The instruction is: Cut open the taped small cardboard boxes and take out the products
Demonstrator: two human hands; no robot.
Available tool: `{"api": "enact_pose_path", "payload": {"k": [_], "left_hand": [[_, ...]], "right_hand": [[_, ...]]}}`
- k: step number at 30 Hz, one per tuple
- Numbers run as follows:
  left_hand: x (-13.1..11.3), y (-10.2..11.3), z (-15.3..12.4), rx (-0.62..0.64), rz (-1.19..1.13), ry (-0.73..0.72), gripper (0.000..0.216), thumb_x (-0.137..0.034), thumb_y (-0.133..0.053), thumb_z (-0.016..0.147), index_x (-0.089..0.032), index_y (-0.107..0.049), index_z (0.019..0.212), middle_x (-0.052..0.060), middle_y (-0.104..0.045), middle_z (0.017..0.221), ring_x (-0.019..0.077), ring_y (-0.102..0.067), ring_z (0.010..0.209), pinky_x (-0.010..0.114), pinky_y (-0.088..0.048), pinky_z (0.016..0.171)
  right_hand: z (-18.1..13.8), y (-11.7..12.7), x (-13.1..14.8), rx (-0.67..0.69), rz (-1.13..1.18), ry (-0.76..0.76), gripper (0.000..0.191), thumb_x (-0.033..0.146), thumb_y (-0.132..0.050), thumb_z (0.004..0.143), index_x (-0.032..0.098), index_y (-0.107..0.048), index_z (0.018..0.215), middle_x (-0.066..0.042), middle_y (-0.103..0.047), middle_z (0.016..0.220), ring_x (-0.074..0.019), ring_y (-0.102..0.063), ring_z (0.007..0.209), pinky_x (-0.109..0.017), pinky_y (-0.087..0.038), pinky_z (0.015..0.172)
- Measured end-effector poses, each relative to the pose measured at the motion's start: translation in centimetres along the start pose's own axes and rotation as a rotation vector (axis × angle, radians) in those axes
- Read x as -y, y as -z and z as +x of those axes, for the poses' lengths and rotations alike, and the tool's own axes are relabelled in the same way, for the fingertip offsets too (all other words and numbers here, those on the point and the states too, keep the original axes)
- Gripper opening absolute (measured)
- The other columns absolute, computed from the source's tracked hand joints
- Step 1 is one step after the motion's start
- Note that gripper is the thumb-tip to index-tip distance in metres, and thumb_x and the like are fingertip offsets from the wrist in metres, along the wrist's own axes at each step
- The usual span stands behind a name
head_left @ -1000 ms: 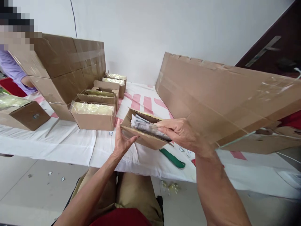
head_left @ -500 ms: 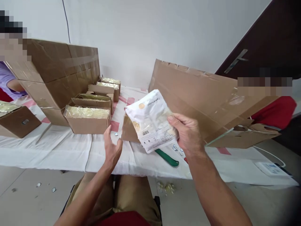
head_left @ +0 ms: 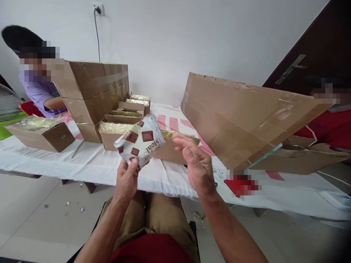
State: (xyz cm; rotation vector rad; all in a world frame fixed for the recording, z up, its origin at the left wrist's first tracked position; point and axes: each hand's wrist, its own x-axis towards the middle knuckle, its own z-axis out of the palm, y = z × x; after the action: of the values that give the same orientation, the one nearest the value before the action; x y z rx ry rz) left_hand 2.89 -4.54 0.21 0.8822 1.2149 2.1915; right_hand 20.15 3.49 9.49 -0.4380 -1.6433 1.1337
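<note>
A white printed pouch (head_left: 145,140) with brown squares and the word "Meal" is tilted above the table, gripped at its lower edge by my left hand (head_left: 127,179), thumb on top. To its right my right hand (head_left: 199,168) is raised with fingers apart, holding nothing. Behind that hand stands a low cardboard box (head_left: 174,151) with a yellowish wrap along its top, partly covered by the pouch and hand. Left of the pouch is an open box (head_left: 109,140) filled with clear-wrapped, pale yellow contents.
Stacked cartons (head_left: 87,98) rise at left, near a person in purple (head_left: 41,91). A large cardboard panel (head_left: 241,120) leans at right, before a person in red. A red object (head_left: 241,186), partly blurred, lies near the front edge of the white-covered table (head_left: 90,168).
The pouch has passed from my right hand to my left and now shows its brown-squared side. My right hand has let go and opened. The view has shifted left.
</note>
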Motion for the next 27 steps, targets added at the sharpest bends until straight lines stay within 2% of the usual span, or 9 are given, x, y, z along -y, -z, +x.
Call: {"api": "enact_pose_path", "payload": {"k": [1,3,6,8,10,12,15,20,27], "left_hand": [[-0.9,0.5,0.2,0.007,-0.102,0.074,0.048,-0.054,-0.075,0.089,-0.024,-0.065,0.126,0.009,-0.074,0.125,0.0278,-0.072,0.114,0.048,-0.063,0.097],[-2.5,1.2,0.4,0.025,-0.216,0.141,0.049,-0.052,-0.083,0.081,-0.024,-0.067,0.118,0.007,-0.076,0.119,0.0253,-0.074,0.108,0.043,-0.065,0.090],[-4.5,1.2,0.4,0.108,-0.263,0.156,0.049,-0.052,-0.087,0.076,-0.024,-0.068,0.113,0.006,-0.076,0.122,0.0236,-0.074,0.103,0.039,-0.067,0.085],[-5.5,1.1,0.6,0.174,-0.265,0.163,0.051,-0.054,-0.088,0.075,-0.024,-0.069,0.111,0.007,-0.075,0.124,0.0238,-0.075,0.101,0.039,-0.067,0.083],[-6.5,1.0,1.0,0.195,-0.250,0.163,0.051,-0.055,-0.089,0.073,-0.022,-0.070,0.108,0.008,-0.077,0.119,0.0238,-0.075,0.099,0.037,-0.067,0.081],[-7.4,1.1,1.4,0.198,-0.233,0.151,0.054,-0.058,-0.092,0.069,-0.020,-0.071,0.102,0.009,-0.078,0.111,0.0243,-0.076,0.095,0.036,-0.066,0.079],[-8.7,1.4,1.7,0.193,-0.190,0.124,0.058,-0.052,-0.098,0.059,-0.018,-0.072,0.098,0.009,-0.079,0.104,0.0231,-0.076,0.089,0.033,-0.065,0.077],[-10.8,1.5,1.9,0.019,-0.232,0.010,0.053,-0.040,-0.102,0.053,-0.019,-0.073,0.093,0.003,-0.080,0.097,0.0167,-0.074,0.080,0.028,-0.063,0.072],[-12.8,2.4,2.7,0.080,-0.196,-0.134,0.044,-0.038,-0.099,0.061,-0.019,-0.074,0.091,0.003,-0.079,0.093,0.0156,-0.072,0.080,0.025,-0.059,0.067]], "right_hand": [[0.2,0.5,-0.1,-0.052,-0.056,0.009,0.038,0.055,-0.074,0.091,0.032,-0.077,0.121,-0.006,-0.065,0.145,-0.0295,-0.054,0.142,-0.049,-0.047,0.116],[0.7,1.3,-0.6,-0.070,-0.085,-0.084,0.061,0.060,-0.083,0.081,0.032,-0.069,0.133,-0.008,-0.060,0.152,-0.0309,-0.053,0.143,-0.050,-0.046,0.117],[1.1,1.0,-1.0,0.094,0.034,-0.252,0.079,0.064,-0.089,0.068,0.026,-0.065,0.133,-0.011,-0.068,0.140,-0.0306,-0.066,0.125,-0.045,-0.057,0.103],[1.1,0.2,-0.7,0.129,0.100,-0.299,0.070,0.061,-0.090,0.066,0.024,-0.068,0.121,-0.007,-0.077,0.110,-0.0244,-0.074,0.095,-0.038,-0.062,0.083],[0.9,-0.6,-0.1,0.048,0.125,-0.283,0.055,0.057,-0.089,0.069,0.023,-0.070,0.106,0.000,-0.073,0.083,-0.0157,-0.066,0.066,-0.031,-0.058,0.064],[0.8,-1.3,0.6,-0.074,0.122,-0.227,0.047,0.057,-0.086,0.072,0.023,-0.068,0.099,0.004,-0.067,0.073,-0.0114,-0.058,0.054,-0.028,-0.052,0.056],[0.5,-2.1,1.5,-0.159,0.129,-0.168,0.045,0.057,-0.083,0.074,0.023,-0.067,0.099,0.004,-0.067,0.072,-0.0121,-0.060,0.056,-0.028,-0.052,0.057],[-0.1,-3.7,2.5,-0.142,0.231,-0.144,0.044,0.055,-0.086,0.072,0.024,-0.067,0.097,0.003,-0.071,0.077,-0.0125,-0.062,0.057,-0.028,-0.055,0.057],[-0.1,-4.8,2.4,-0.023,0.271,-0.114,0.046,0.053,-0.084,0.073,0.026,-0.063,0.104,0.002,-0.075,0.089,-0.0131,-0.067,0.061,-0.027,-0.051,0.056]]}}
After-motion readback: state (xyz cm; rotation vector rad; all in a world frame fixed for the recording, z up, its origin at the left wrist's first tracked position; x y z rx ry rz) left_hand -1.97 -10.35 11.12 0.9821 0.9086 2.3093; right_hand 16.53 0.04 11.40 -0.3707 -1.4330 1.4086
